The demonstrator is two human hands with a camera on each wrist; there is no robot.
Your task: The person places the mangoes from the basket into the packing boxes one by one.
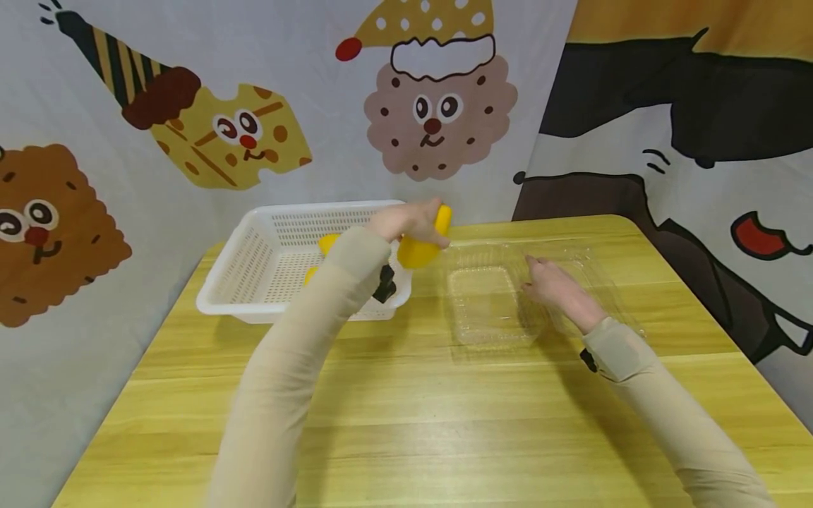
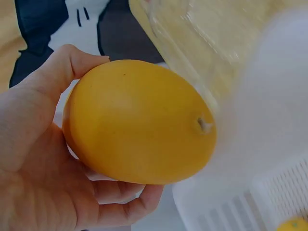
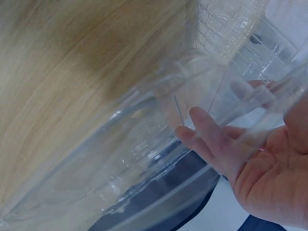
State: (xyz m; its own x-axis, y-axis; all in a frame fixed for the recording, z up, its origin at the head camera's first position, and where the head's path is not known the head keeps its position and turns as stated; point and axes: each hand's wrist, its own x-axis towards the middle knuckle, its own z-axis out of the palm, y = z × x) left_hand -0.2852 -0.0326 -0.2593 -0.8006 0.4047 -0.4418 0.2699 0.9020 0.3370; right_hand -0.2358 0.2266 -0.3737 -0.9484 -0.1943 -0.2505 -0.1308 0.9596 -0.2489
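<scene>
My left hand (image 1: 409, 222) grips a yellow mango (image 2: 139, 122) near the right end of a white plastic basket (image 1: 238, 282). In the left wrist view the thumb lies over the top of the mango, the fingers curl beneath it, and its stem end faces right. To the right, a clear plastic clamshell box (image 1: 485, 310) lies unfolded on the table. My right hand (image 1: 559, 289) holds it at the middle, where the two halves meet. Through the clear plastic (image 3: 144, 139) some of the right fingers (image 3: 207, 130) show.
More yellow fruit (image 1: 327, 243) sits inside the basket, partly hidden by the left arm. The wooden table (image 1: 444, 430) ends at a wall hanging (image 1: 343, 162) printed with cartoon biscuits.
</scene>
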